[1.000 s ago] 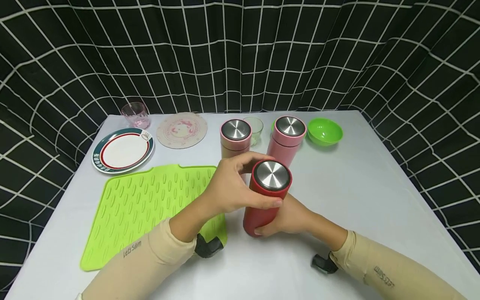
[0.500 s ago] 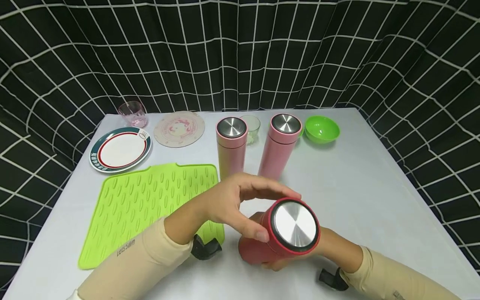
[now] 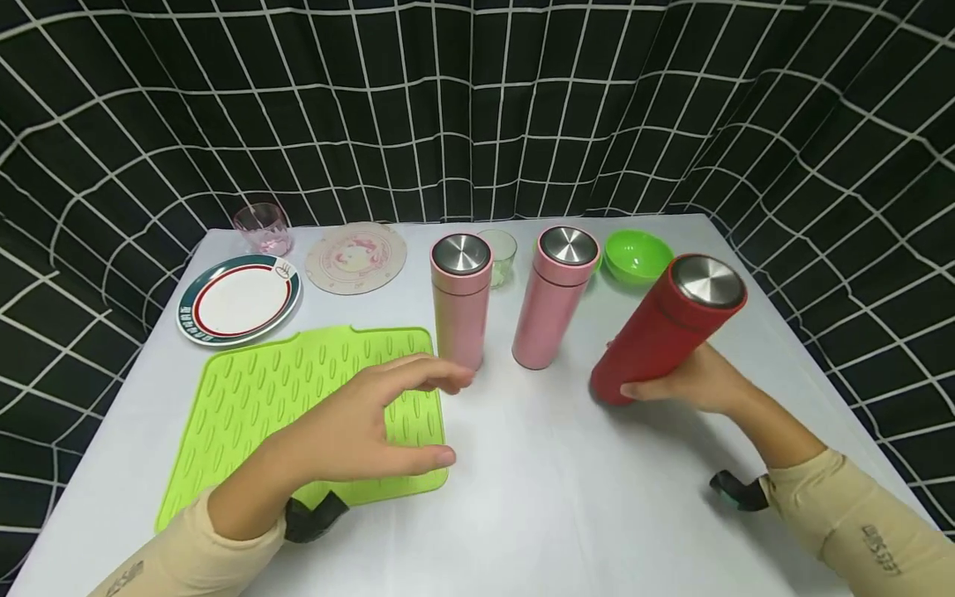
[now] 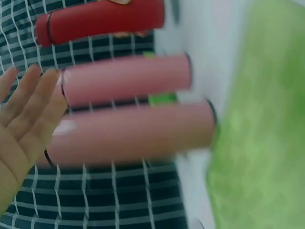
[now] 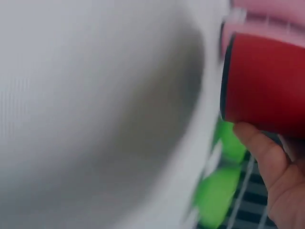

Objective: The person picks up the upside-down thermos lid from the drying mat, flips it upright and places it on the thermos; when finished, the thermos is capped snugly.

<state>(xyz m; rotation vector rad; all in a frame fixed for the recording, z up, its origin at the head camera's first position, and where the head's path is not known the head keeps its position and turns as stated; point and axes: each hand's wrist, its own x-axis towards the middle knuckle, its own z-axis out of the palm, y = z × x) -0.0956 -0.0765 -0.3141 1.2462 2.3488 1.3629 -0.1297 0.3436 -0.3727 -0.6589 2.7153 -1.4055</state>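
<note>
A red thermos point(image 3: 664, 332) with a steel-topped lid is gripped low on its body by my right hand point(image 3: 697, 381), right of the middle of the table. In the right wrist view its dark-rimmed base point(image 5: 228, 78) shows above the table surface. Two pink thermoses stand upright: one left point(image 3: 460, 311), one right point(image 3: 550, 307). My left hand point(image 3: 351, 423) holds nothing; its fingers and thumb are spread over the right part of the green drying mat point(image 3: 283, 390), near the left pink thermos. The left wrist view shows its fingers point(image 4: 40, 95) in front of the pink thermoses.
A green bowl point(image 3: 637, 255) stands at the back right, with another green thing partly hidden behind the right pink thermos. A clear glass point(image 3: 501, 253), a round patterned mat point(image 3: 356, 257), a pinkish glass point(image 3: 264, 230) and a rimmed plate point(image 3: 242, 298) line the back and left.
My left hand has released the red thermos and drawn back leftward. My right hand has carried the red thermos to the right and away from me. The pink thermoses stayed put.
</note>
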